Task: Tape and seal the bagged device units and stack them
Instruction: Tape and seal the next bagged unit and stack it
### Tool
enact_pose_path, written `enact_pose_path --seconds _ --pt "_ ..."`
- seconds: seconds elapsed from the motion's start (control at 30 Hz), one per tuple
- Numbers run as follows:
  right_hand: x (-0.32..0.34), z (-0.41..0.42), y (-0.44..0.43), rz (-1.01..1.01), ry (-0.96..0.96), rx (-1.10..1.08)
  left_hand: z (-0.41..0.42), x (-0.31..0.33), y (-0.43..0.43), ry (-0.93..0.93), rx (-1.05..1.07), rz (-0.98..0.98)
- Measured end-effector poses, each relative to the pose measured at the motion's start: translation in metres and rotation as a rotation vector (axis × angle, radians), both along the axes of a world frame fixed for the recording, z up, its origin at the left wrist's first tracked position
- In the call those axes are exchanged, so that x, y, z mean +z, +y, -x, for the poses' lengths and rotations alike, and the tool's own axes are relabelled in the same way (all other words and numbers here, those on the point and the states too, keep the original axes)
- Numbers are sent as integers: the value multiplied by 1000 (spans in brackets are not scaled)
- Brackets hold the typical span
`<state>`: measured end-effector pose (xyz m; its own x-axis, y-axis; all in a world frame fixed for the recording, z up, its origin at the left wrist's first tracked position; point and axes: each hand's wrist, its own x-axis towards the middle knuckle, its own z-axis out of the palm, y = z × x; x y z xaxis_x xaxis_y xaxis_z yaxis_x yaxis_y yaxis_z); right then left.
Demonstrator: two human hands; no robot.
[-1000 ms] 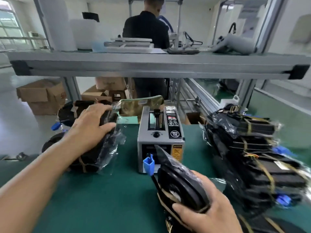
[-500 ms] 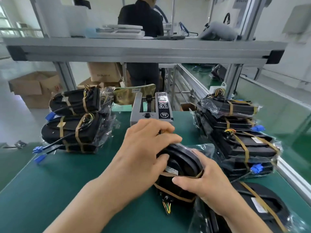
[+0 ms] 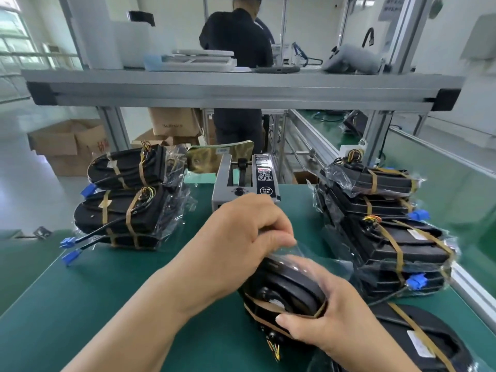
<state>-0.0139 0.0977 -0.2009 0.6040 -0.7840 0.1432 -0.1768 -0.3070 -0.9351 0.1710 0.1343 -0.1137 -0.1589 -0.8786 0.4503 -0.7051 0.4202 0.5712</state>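
Now, head view. Green mat (image 3: 102,296) lies bare front-left, out to its edge. Left stack (image 3: 120,210) and right stack (image 3: 397,245) flank me, with the tape dispenser (image 3: 241,181) just behind my hands. Bagged unit (image 3: 284,288) sits centre front: my right hand (image 3: 327,323) grips its near side, and my left hand (image 3: 241,237) pinches the bag flap (image 3: 298,251) above it.

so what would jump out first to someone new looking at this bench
First the two hands at front centre: the left hand pinches the clear bag of a black bagged unit while the right hand grips it. Behind them stands a grey tape dispenser, flanked by a left stack and a taller right stack of taped units.
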Motion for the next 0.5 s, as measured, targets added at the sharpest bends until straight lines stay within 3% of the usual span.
enact_pose_path --seconds 0.07,0.13,0.23,0.3,0.4,0.5 --pt "-1 -2 4 68 39 -51 -1 -1 -1 52 -7 -14" --pt "-4 -1 8 98 24 -107 -10 -3 -4 232 49 -54" --pt "-13 -3 13 65 -72 -324 -35 -22 -22 598 359 -97" --pt "-18 -7 11 30 -181 -493 -44 -43 -37 850 526 -278" --pt "-19 -14 6 -10 -228 -622 -41 -75 -57 1238 588 -555" --pt "-19 -17 4 -21 -199 -622 -38 -90 -73 1425 610 -666"
